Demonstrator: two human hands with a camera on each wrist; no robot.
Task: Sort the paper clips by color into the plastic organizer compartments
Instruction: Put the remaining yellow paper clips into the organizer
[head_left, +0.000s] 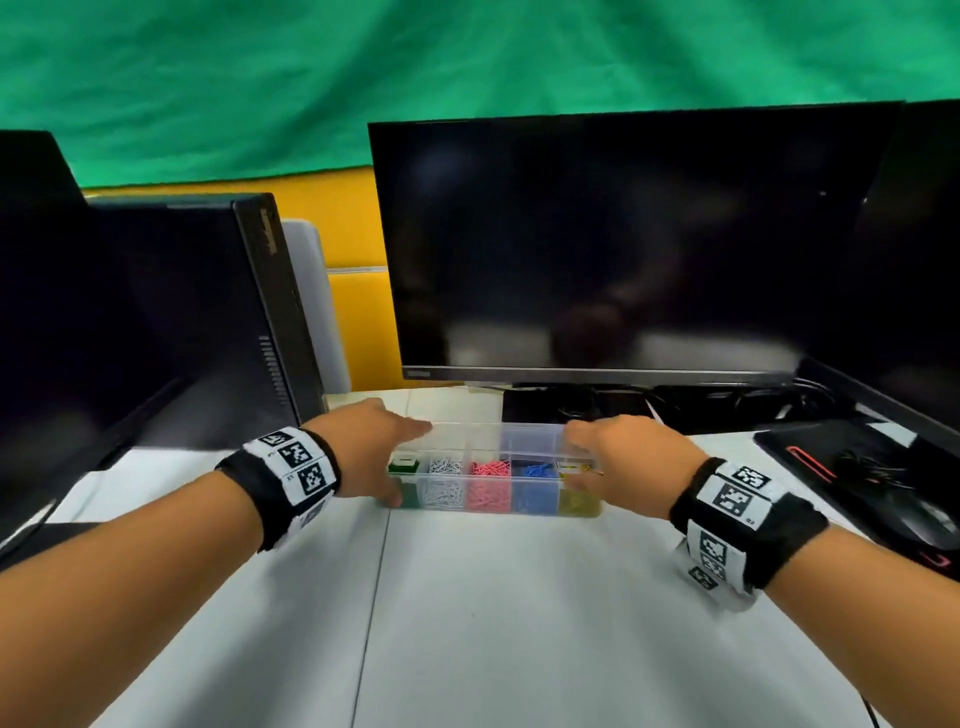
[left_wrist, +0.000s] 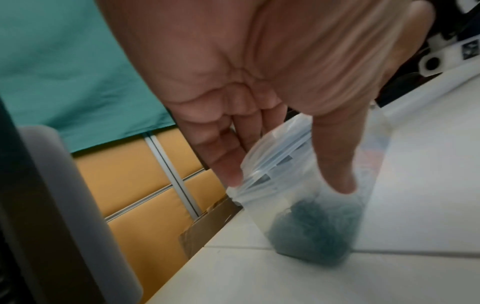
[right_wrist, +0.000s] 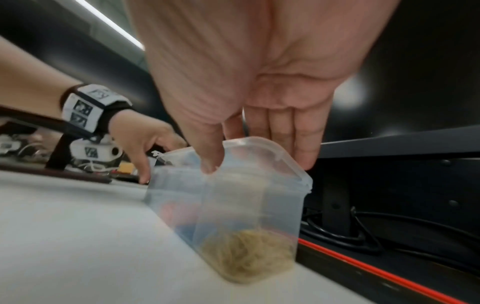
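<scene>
Two hands grip the organizer, one at each end. Left hand (head_left: 371, 441), centre-left of the head view, has its thumb low on the near wall by the green section w/ fingers reaching over the far rim; in the left wrist view the thumb (left_wrist: 335, 160) runs down the clear wall and the fingers (left_wrist: 226, 156) sit on the opposite edge, so it's a pinch across the box end. Right hand (head_left: 618, 457), centre-right, does the same at the yellow end: thumb (right_wrist: 207, 152) pressed on the near top edge, fingers (right_wrist: 301, 139) straight down behind the far rim.

The plastic organizer (head_left: 530, 434) lies between the hands, mid-frame in the head view, on the white desk (head_left: 519, 623). Sections left to right: green clips (head_left: 404, 464), white clips (head_left: 442, 488), pink clips (head_left: 488, 488), blue clips (head_left: 535, 493), yellow clips (head_left: 579, 503). Whether the box base is lifted off the desk or touching, can't tell; wrist views are blurred.

Beyond: dark monitor (head_left: 623, 244) upper centre-right, black PC tower (head_left: 208, 322) at left, black mat w/ red trim (head_left: 852, 467) at the right edge, green cloth (head_left: 467, 67) across the top.
</scene>
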